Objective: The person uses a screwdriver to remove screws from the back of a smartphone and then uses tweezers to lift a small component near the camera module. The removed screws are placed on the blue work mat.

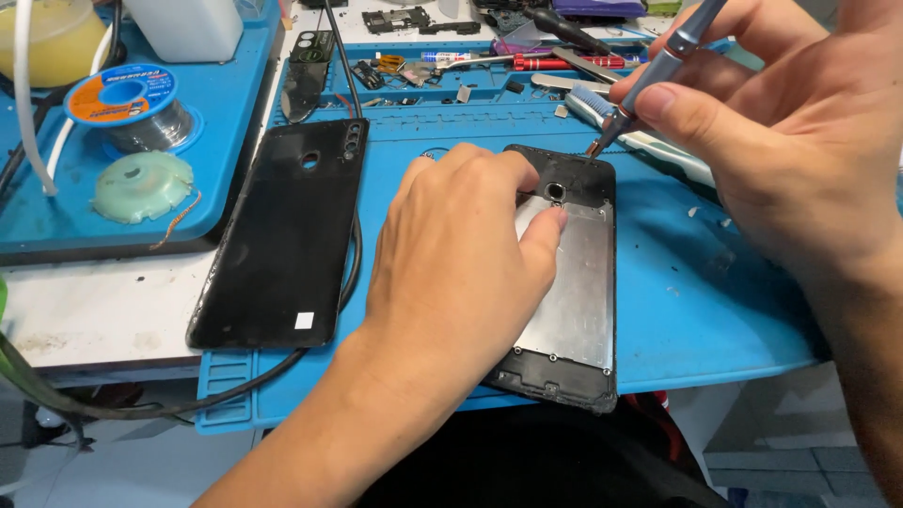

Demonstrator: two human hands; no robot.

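- Opened phone [569, 301] lies face down on the blue work mat [696, 301], near the mat's front edge, with its silver metal shield plate [574, 292] facing up so the screws around the frame are within reach.
- Your left hand [451, 273] rests flat across the phone's left half; its fingers [546, 230] press on the plate below the camera hole, which keeps the body from sliding under tool pressure.
- Your right hand [790, 122] pinches a grey precision screwdriver [658, 71], fingers closed round the shaft. The tool is tilted, its tip just at the phone's top right corner; contact cannot be confirmed.
- Detached black back cover [282, 235] lies to the left, partly off the mat and well apart from the phone, over a black cable [310, 353].
- Loose tools and small parts sit in the mat's rear trays [489, 71], away from the working area.
- Solder spool [127, 99] stands on a second blue mat at the desk's far left.
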